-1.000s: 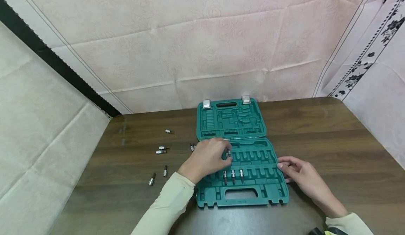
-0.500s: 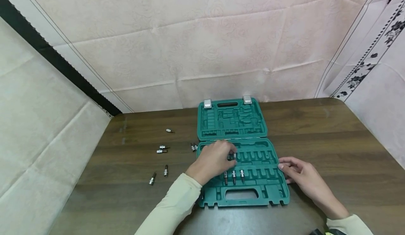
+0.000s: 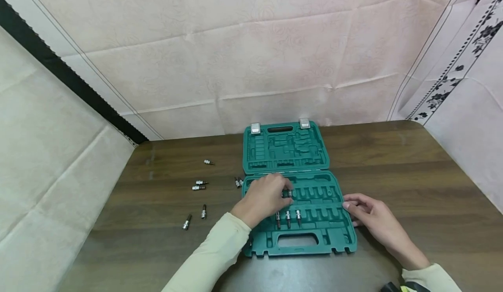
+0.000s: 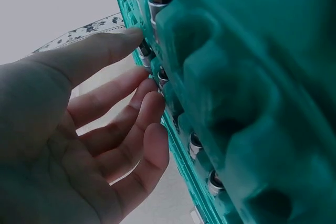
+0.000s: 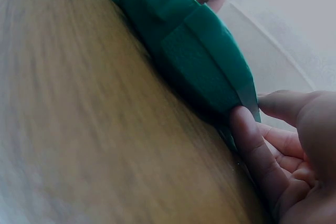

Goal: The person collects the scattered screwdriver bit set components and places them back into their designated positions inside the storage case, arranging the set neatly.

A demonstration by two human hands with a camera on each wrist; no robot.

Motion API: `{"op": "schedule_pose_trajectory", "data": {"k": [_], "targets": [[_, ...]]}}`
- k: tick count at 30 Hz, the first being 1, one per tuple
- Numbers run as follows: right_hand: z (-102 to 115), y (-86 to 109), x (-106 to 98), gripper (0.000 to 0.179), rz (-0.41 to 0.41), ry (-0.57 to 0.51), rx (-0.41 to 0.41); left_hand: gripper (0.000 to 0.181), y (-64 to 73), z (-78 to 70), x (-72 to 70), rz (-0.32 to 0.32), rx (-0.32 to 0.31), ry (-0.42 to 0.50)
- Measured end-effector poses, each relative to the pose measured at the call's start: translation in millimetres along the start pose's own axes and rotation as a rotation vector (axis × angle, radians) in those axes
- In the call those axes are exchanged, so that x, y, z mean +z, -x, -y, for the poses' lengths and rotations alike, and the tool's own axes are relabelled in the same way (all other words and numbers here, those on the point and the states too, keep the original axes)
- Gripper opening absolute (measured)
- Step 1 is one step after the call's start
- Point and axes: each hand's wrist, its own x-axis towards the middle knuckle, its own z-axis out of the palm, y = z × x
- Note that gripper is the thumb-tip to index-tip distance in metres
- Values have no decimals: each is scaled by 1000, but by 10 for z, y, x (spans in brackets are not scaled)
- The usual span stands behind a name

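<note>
A green plastic tool case (image 3: 286, 152) lies unfolded on the wooden table. My left hand (image 3: 264, 194) is over the lower half's upper row of slots, its thumb and forefinger pinching a small silver-and-dark bit socket (image 4: 145, 56) at a slot. The left hand's other fingers are loosely bent beside the moulded slots in the left wrist view. Three bit sockets (image 3: 288, 219) are seated in the row nearer the handle cutout. On the case's right side, my right hand (image 3: 371, 215) holds the rim between thumb and fingers, as the right wrist view also shows.
Loose bit sockets lie left of the case: a pair (image 3: 238, 182) at its edge, two side by side (image 3: 199, 187), one farther back (image 3: 208, 162), and two nearer ones, an upright-lying socket (image 3: 203, 212) and a slanted socket (image 3: 187, 222). A patterned cloth (image 3: 235, 65) hangs behind the table.
My left hand has moved slightly right along the upper slot row with the bit socket, then stayed there for the last half second. The right hand keeps its place on the rim.
</note>
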Motion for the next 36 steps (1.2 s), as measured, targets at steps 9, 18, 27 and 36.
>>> {"op": "schedule_pose_trajectory", "data": {"k": [9,18,27,36], "targets": [[20,-26,8,49,-5,11,2,25,-26,19,1,-29,-14,-3],[11,-18,13,47,-4,-2,-8,20,-49,14,43,-38,-33,-12],[-1,-8,23,50,4,-8,17,22,12,5,28,4,-24,-3],[-13,-10,-4,49,7,-11,23,29,208,135,-98,10,-27,182]]}}
